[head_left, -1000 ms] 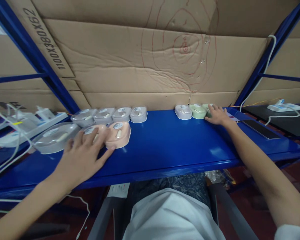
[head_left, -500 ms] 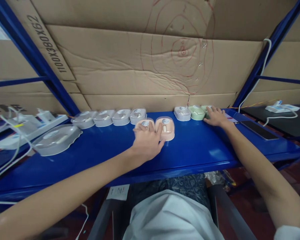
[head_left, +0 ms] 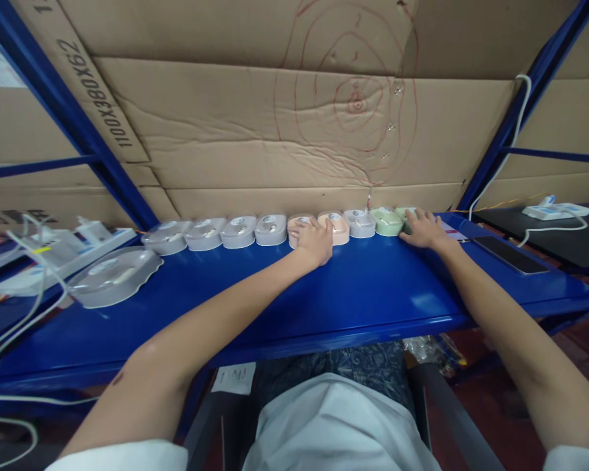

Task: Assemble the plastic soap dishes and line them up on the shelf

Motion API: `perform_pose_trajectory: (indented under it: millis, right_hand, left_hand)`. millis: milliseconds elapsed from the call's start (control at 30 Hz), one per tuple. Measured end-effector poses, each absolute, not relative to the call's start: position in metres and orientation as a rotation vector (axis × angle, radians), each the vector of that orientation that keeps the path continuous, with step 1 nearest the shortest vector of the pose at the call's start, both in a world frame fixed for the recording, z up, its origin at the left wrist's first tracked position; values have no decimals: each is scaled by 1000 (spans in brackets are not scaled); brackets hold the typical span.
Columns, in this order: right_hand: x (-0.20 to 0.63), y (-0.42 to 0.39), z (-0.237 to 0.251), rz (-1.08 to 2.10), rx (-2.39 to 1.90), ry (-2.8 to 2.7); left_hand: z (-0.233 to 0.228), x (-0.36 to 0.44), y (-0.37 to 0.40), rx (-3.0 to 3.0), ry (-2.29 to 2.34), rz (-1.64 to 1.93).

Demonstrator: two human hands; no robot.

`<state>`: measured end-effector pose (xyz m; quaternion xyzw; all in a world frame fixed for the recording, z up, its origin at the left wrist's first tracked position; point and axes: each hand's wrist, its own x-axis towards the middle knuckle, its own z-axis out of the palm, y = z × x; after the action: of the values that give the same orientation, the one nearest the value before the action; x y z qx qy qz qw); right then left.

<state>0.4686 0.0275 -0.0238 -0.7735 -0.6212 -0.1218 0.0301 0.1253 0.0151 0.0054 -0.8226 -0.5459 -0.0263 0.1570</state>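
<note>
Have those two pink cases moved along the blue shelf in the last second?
Yes. The left hand has slid the two pink cases rightwards and back, from beside the big grey case into the row against the cardboard wall.

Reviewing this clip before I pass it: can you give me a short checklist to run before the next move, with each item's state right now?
1. Left hand rests on the two pink cases: ok.
2. Pink cases in line with the grey cases along the cardboard wall: ok.
3. Right hand on the green cases at the row's end: ok.
4. One large grey case lies apart, nearer the shelf edge: not ok.
5. Cases closed: cannot tell.
</note>
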Motion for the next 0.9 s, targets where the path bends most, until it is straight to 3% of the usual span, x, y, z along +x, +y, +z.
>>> perform_pose_trajectory:
  millis: [300, 567, 733, 900]
  right_hand:
    - [468, 26, -23, -397, -2388, -1915]
    - [471, 28, -26, -434, -2384, -1921]
    - [470, 28, -25, -425, -2405, -1918]
    - [466, 26, -23, -397, -2421, -1897]
  left_hand:
    - [-9, 115, 43, -2391, -1570, -174]
    - [4, 85, 17, -2475, -1467, -333]
    - [34, -9, -25, -2402, -1392, -298]
    - [51, -156, -37, -2219, -1703, -278]
